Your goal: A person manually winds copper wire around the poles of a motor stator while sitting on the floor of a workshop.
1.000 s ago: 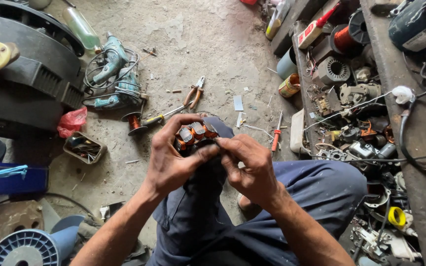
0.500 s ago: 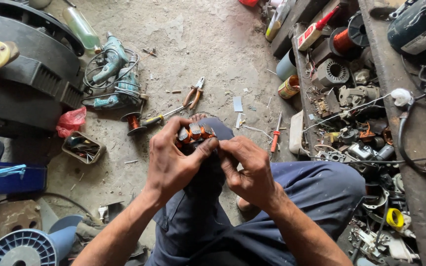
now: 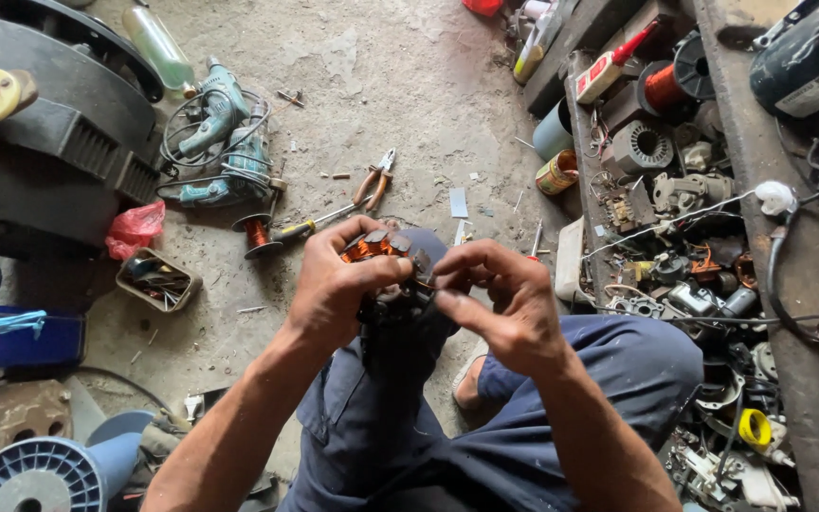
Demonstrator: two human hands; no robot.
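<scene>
My left hand [image 3: 338, 284] grips a small motor stator with copper windings [image 3: 383, 256], holding it over my raised knee. My right hand [image 3: 504, 299] is beside it, fingertips pinched at the stator's right edge, on something too small to make out. Both forearms come up from the bottom of the view. I sit on the concrete floor in dark blue trousers [image 3: 609, 379].
Orange-handled pliers [image 3: 374, 180], a screwdriver [image 3: 315, 225], a copper wire spool [image 3: 256, 234] and teal power drills [image 3: 220, 142] lie on the floor ahead. A cluttered shelf [image 3: 675, 190] of motor parts runs along the right. A black machine housing [image 3: 49, 133] stands left, a blue reel [image 3: 30, 474] at lower left.
My right hand's fingers have shifted along the stator's edge, pinching closer to it. The left hand keeps its grip and has turned the stator slightly.
</scene>
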